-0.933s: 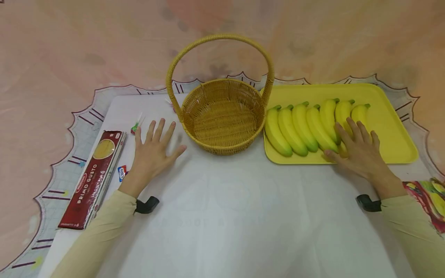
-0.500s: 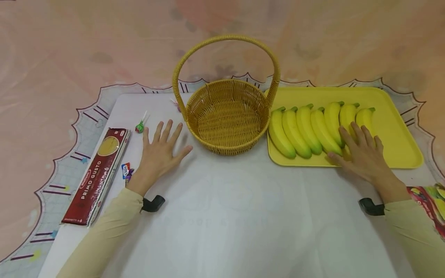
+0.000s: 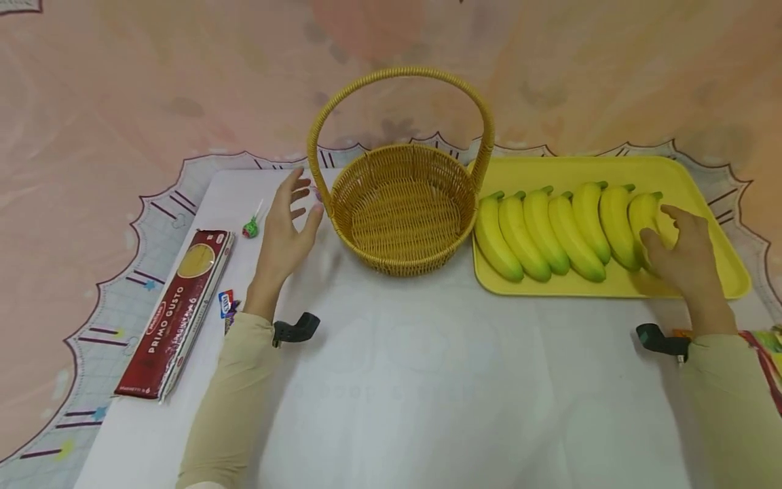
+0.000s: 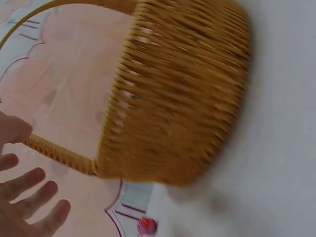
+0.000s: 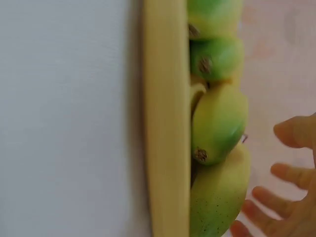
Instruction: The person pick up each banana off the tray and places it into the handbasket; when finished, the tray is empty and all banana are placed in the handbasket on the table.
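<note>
A yellow wicker basket (image 3: pixel 403 221) with a tall arched handle stands at the back middle of the table. My left hand (image 3: pixel 287 234) hovers just left of it, thumb and fingers apart, holding nothing. In the left wrist view those fingers (image 4: pixel 37 187) overlap the lower part of the handle (image 4: pixel 61 155). Several bananas (image 3: pixel 568 231) lie side by side on a yellow tray (image 3: pixel 702 197). Over the tray's right part, my right hand (image 3: pixel 687 255) is beside the rightmost banana (image 3: pixel 643 214), with its fingers spread and slightly bent in the right wrist view. Nothing is in its grasp.
A red spaghetti pack (image 3: pixel 177 316) lies along the table's left side. Near it are a lollipop (image 3: pixel 251 226) and small wrapped sweets (image 3: pixel 227 305). By the right sleeve, a colourful printed packet (image 3: pixel 771 343) is partly hidden.
Both hands have lifted from lying flat and turned with thumbs inward. The left has moved forward toward the basket handle; the right has shifted right to the end banana.
</note>
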The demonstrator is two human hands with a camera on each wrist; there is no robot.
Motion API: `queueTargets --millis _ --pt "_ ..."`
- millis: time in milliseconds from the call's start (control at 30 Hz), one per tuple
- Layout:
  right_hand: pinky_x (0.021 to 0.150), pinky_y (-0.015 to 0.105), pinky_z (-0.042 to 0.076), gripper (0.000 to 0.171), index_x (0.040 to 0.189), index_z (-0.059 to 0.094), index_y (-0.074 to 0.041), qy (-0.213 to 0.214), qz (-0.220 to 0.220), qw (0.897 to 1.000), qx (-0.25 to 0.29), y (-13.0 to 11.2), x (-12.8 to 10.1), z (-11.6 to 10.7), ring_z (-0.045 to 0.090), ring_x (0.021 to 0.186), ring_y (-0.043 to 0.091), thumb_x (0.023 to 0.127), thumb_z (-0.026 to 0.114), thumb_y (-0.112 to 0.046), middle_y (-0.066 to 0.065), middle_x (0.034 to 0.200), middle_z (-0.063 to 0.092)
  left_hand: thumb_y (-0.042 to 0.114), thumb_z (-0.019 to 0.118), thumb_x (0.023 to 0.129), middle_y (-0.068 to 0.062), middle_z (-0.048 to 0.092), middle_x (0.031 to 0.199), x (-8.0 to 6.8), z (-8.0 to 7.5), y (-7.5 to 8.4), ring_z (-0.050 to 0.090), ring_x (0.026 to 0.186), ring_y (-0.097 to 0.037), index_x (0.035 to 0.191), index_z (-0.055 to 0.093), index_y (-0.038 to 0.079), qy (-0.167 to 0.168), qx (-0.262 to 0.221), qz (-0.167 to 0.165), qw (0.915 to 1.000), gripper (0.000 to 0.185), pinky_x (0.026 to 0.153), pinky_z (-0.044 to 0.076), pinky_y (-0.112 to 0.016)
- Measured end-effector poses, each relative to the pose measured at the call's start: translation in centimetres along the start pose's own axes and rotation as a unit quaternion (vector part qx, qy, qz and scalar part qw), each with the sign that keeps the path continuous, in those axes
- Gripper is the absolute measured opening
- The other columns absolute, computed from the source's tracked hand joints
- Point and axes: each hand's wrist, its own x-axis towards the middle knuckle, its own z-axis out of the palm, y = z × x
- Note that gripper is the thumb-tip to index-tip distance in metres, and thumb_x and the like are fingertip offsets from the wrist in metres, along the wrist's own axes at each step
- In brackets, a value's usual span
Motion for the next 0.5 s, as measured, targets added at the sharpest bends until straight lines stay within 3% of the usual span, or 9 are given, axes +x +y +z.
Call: queueTargets --millis 100,200,367,500 --pt "0.102 0.069 0.024 0.073 0.15 0.008 0.002 -0.009 0.037 0.999 0.019 0.7 1.0 -0.4 0.022 0.13 0.058 0.096 0.038 -0.038 0.039 0.146 0.013 0.02 0.057 0.094 -0.007 0.044 0.139 1.7 0.4 1.1 0.048 0.127 -0.02 0.149 0.026 0.025 0.047 -0.076 0.01 0.9959 0.063 0.1 0.046 -0.044" --pt "0.103 0.069 0.024 0.081 0.15 -0.001 0.0 -0.045 0.079 0.995 0.036 1.2 1.7 -0.6 0.019 0.133 0.057 0.095 0.035 -0.048 0.037 0.149 0.009 0.014 0.056 0.094 -0.009 0.043 0.138 2.6 0.6 2.8 0.048 0.128 -0.024 0.15 0.025 0.023 0.066 -0.124 0.014 0.99 0.064 0.102 0.045 -0.047" --pt "0.103 0.069 0.023 0.088 0.149 -0.007 0.002 -0.098 0.099 0.99 0.027 1.6 2.1 -0.9 0.018 0.132 0.058 0.094 0.032 -0.056 0.037 0.15 0.009 0.009 0.051 0.096 -0.017 0.047 0.131 2.7 0.9 5.4 0.05 0.122 -0.028 0.145 0.036 0.013 0.094 -0.127 0.003 0.9874 0.051 0.1 0.046 -0.047" --pt "0.101 0.07 0.024 0.088 0.149 -0.002 0.004 -0.108 0.091 0.99 0.005 1.8 2.4 -1.1 0.021 0.129 0.059 0.094 0.03 -0.058 0.039 0.147 0.014 0.013 0.047 0.098 -0.018 0.052 0.125 2.7 1.3 5.7 0.053 0.116 -0.023 0.14 0.043 0.009 0.12 -0.13 -0.002 0.9842 0.042 0.095 0.049 -0.042"
